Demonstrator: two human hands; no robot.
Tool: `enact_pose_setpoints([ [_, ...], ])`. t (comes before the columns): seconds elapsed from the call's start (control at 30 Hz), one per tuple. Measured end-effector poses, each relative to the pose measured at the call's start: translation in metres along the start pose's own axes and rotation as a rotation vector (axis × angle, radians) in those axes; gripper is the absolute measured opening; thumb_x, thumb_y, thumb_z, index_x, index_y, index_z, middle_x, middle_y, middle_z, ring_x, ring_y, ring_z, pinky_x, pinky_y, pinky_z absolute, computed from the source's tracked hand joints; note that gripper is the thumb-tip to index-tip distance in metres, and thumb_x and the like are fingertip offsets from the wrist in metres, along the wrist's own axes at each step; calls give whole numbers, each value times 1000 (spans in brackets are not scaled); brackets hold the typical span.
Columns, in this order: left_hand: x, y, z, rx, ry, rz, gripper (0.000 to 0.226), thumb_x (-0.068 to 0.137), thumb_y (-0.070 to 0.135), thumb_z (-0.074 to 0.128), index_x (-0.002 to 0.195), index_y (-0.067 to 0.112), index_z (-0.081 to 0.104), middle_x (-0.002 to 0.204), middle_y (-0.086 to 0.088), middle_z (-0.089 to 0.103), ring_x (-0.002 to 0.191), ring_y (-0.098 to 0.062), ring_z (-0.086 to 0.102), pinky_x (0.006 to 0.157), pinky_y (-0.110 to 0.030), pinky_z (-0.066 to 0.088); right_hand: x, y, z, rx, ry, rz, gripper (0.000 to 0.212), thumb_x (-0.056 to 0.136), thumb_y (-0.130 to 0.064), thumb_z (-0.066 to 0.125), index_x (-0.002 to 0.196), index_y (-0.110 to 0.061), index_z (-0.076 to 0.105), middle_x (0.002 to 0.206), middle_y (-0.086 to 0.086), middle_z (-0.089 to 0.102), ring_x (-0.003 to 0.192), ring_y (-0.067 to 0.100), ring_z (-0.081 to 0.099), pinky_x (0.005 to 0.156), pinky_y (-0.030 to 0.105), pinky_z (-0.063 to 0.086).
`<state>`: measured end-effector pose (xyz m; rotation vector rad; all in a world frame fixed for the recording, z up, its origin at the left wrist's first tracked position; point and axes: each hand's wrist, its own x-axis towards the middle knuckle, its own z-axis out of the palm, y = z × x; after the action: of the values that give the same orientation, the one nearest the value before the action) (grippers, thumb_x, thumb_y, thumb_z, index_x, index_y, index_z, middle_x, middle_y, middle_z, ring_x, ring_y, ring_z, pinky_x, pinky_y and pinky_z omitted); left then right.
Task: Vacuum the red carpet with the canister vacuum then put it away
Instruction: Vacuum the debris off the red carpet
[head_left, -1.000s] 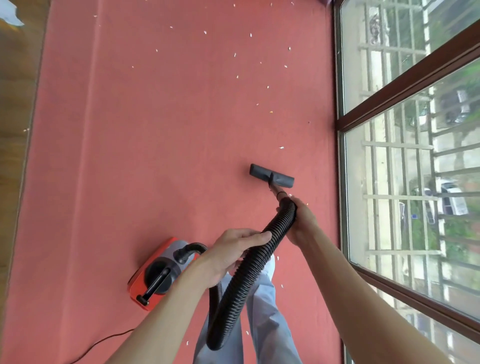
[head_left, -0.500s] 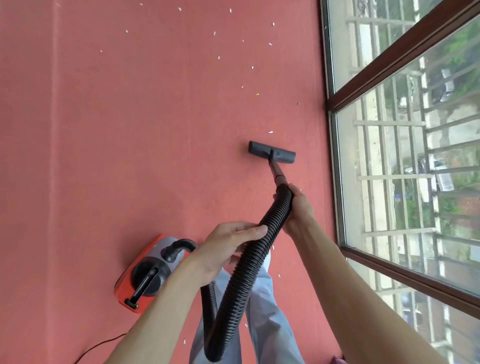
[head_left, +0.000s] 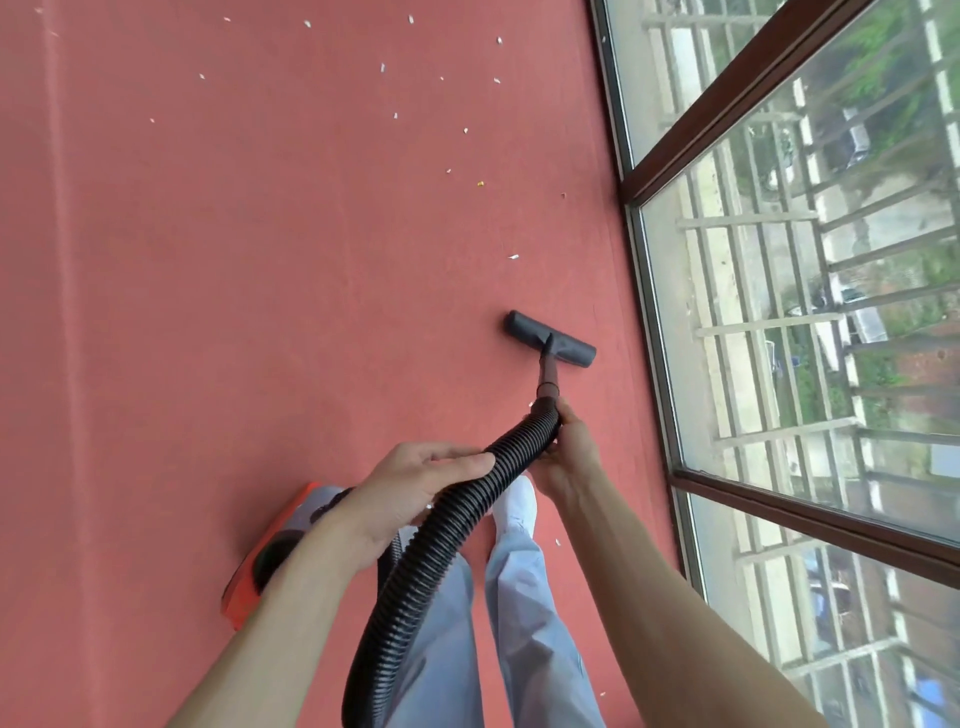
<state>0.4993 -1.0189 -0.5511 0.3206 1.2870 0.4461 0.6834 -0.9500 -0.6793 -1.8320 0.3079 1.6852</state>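
Note:
The red carpet (head_left: 260, 260) fills the floor, with several small white scraps (head_left: 465, 130) scattered across its far part. A black ribbed hose (head_left: 421, 561) runs from the orange and grey canister vacuum (head_left: 270, 551), which sits on the carpet at my lower left, partly hidden by my left forearm. My left hand (head_left: 415, 488) grips the hose midway. My right hand (head_left: 563, 457) holds the hose end where it joins the short wand. The dark floor nozzle (head_left: 550, 339) lies flat on the carpet just ahead of my right hand.
A tall window (head_left: 779, 364) with a dark brown frame (head_left: 701, 156) runs along the carpet's right edge, close to the nozzle. My legs in light blue trousers (head_left: 514, 623) and one white shoe (head_left: 514, 501) stand below the hose. A carpet seam (head_left: 67, 260) runs along the left.
The nozzle has slid forward along the carpet toward the scraps. My view has shifted right and lower, so the vacuum body is now mostly behind my left forearm. Both hands keep their grip.

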Motion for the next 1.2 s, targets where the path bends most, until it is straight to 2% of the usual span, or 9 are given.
enact_pose_setpoints([
  [0.2, 1, 6, 12, -27, -118, 6, 31, 79, 39, 80, 106, 25, 78, 90, -3, 75, 79, -14, 67, 71, -27, 51, -19, -25, 0, 56, 52, -103, 36, 88, -32, 66, 109, -4, 59, 84, 11, 59, 57, 19, 56, 54, 29, 49],
  [0.33, 3, 11, 9, 31, -189, 14, 39, 74, 45, 77, 108, 26, 77, 90, -3, 75, 80, -13, 67, 72, -27, 51, -28, -28, -16, 94, 84, -65, 26, 91, -26, 61, 101, -2, 60, 85, 12, 59, 60, 19, 55, 55, 30, 49],
  [0.43, 10, 7, 12, 41, -134, -8, 45, 70, 48, 83, 109, 27, 77, 91, -4, 76, 83, -15, 68, 78, -31, 53, -20, -21, -20, 107, 76, 7, 35, 89, -29, 64, 112, -3, 59, 84, 12, 58, 60, 20, 57, 56, 30, 52],
  [0.5, 15, 2, 17, 60, -91, -24, 45, 71, 48, 84, 110, 27, 76, 92, -4, 76, 82, -15, 69, 74, -28, 53, -13, -18, -21, 82, 94, 9, 39, 89, -29, 66, 115, -1, 58, 87, 12, 59, 62, 20, 58, 56, 31, 53],
  [0.67, 19, -6, 34, 95, -24, -29, 27, 82, 43, 77, 104, 27, 78, 93, -11, 77, 79, -19, 68, 76, -38, 50, -3, -25, -19, 29, 84, 7, 37, 86, -33, 70, 109, -6, 60, 77, 7, 59, 56, 17, 57, 46, 25, 49],
  [0.83, 1, 18, 22, 106, -314, -50, 33, 85, 26, 77, 116, 17, 74, 95, -9, 75, 88, -24, 67, 68, -30, 57, -29, -25, -21, 8, 6, -20, 37, 86, -29, 68, 112, -3, 61, 92, 14, 61, 62, 20, 56, 62, 31, 52],
  [0.97, -10, 29, 4, 269, -455, -109, 30, 89, 18, 72, 118, 11, 72, 93, -11, 73, 87, -26, 66, 61, -27, 57, -49, 4, -24, 38, -18, 68, 23, 90, -22, 60, 103, -3, 59, 76, 15, 58, 58, 22, 52, 64, 35, 48],
  [1.1, -10, 24, -9, 261, -431, -133, 31, 90, 18, 70, 122, 15, 71, 94, -12, 72, 87, -27, 67, 66, -32, 57, -45, 22, -14, 54, -4, 77, 24, 92, -22, 58, 106, -3, 54, 75, 16, 56, 54, 21, 52, 52, 28, 47],
  [1.2, -7, 14, -10, 206, -284, -108, 27, 91, 21, 69, 118, 18, 73, 103, -17, 73, 88, -25, 67, 70, -34, 56, -34, 20, -5, 70, 51, 51, 28, 92, -23, 60, 109, -2, 54, 76, 15, 57, 54, 21, 54, 46, 24, 48],
])
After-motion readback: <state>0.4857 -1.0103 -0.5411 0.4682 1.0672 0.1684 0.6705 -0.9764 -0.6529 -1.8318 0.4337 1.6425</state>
